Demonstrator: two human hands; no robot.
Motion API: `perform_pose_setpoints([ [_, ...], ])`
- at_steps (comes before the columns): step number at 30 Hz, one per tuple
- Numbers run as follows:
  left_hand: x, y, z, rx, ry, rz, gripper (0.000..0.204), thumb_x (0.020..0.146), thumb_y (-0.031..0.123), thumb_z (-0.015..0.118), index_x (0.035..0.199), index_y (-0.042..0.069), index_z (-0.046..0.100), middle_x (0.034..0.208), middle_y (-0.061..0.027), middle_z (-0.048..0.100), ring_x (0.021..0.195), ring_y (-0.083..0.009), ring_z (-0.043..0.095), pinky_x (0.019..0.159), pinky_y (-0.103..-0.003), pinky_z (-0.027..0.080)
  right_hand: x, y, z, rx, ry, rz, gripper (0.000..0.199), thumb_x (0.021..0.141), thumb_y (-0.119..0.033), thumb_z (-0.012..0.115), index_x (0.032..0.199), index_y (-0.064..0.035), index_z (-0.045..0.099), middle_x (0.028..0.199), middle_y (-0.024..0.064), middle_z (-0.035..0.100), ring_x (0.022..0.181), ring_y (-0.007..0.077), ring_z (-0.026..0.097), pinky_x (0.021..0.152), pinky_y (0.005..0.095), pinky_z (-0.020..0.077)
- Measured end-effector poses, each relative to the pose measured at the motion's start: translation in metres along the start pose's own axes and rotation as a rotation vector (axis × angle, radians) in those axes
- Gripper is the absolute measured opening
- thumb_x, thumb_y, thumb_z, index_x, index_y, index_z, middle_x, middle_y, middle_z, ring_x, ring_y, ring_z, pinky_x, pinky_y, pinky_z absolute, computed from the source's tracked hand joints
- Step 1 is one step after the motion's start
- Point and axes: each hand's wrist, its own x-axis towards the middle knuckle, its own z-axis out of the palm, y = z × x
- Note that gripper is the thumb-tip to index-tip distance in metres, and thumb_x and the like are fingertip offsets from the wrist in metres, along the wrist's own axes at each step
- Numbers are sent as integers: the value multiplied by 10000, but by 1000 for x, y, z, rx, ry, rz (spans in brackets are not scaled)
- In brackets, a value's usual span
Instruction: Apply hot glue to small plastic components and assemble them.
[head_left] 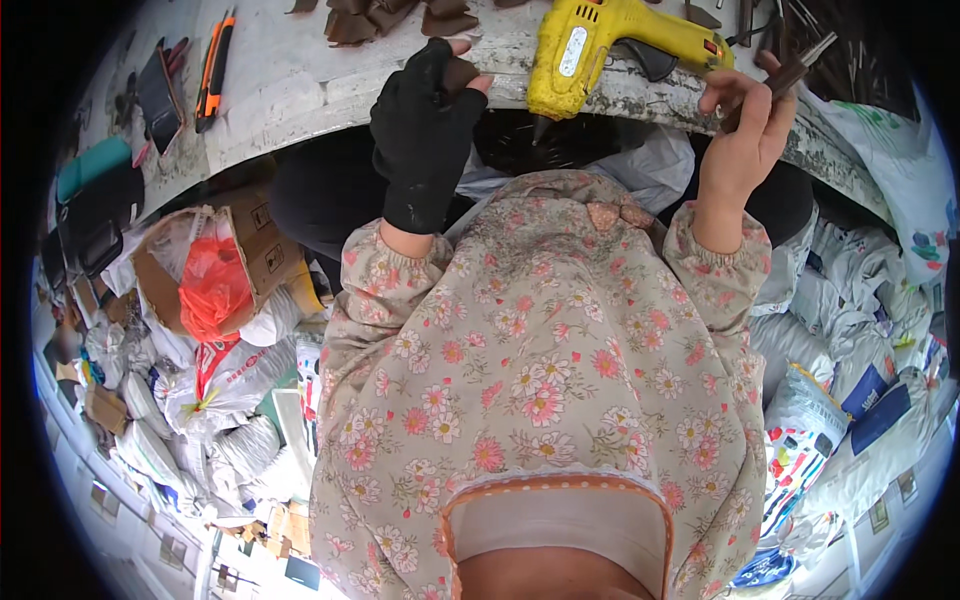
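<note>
My left hand (428, 130), in a black fingerless glove, is closed on a small brown piece (459, 75) pinched between thumb and fingers at the worktable's edge. My bare right hand (745, 130) is raised at the right with its fingers curled round a slim dark brown tool (795, 78), whose metal tip points up and right. Between the hands a yellow glue gun (585, 50) lies on the worktable (300, 90), its dark nozzle hanging over the near edge. Beyond my left hand are several loose brown pieces (385, 18).
An orange-and-black utility knife (214, 75) and a dark flat case (160, 95) lie at the left. Thin dark sticks (850, 50) are heaped at the far right. Below stand a cardboard box (262, 255) with a red plastic bag (215, 285) and many filled bags (840, 350).
</note>
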Motion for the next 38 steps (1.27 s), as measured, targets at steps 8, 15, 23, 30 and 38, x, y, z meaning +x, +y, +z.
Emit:
perform_pose_setpoints([
  [8,-46,24,-16,-734,8,-164,457,810,29,609,1249,35,480,788,-30,607,708,-75,531,694,-203,430,-5,19,-15,52,-87,-3,232,889,-37,477,1117,-3,449,943,122,607,701,133,559,670,246,445],
  [15,-76,21,-8,-897,-236,-710,351,837,62,566,1156,-54,478,807,-105,605,568,-101,525,510,-217,432,16,-26,2,-468,-381,125,453,782,-112,613,1201,-28,465,1144,125,556,824,230,577,706,301,470],
  [23,-69,32,-3,-938,-355,-820,241,875,99,538,1062,-53,529,859,-110,618,669,-153,612,529,-236,490,13,-31,18,-1146,-525,-190,695,657,-194,737,1258,-18,436,1290,171,442,1105,342,491,887,370,432],
  [30,-64,34,-1,-964,-370,-780,247,889,123,521,1073,-42,528,856,-96,615,672,-137,608,515,-220,477,28,-29,10,-1095,-557,-231,670,652,-169,739,1233,-9,445,1242,182,480,1080,341,507,878,375,436],
  [38,-61,36,-5,-825,-373,-795,280,869,154,567,1097,-5,536,845,-92,626,618,-132,597,498,-204,444,41,-16,1,-993,-688,-225,656,639,-111,752,1222,-34,463,1181,201,518,1043,336,535,889,366,425],
])
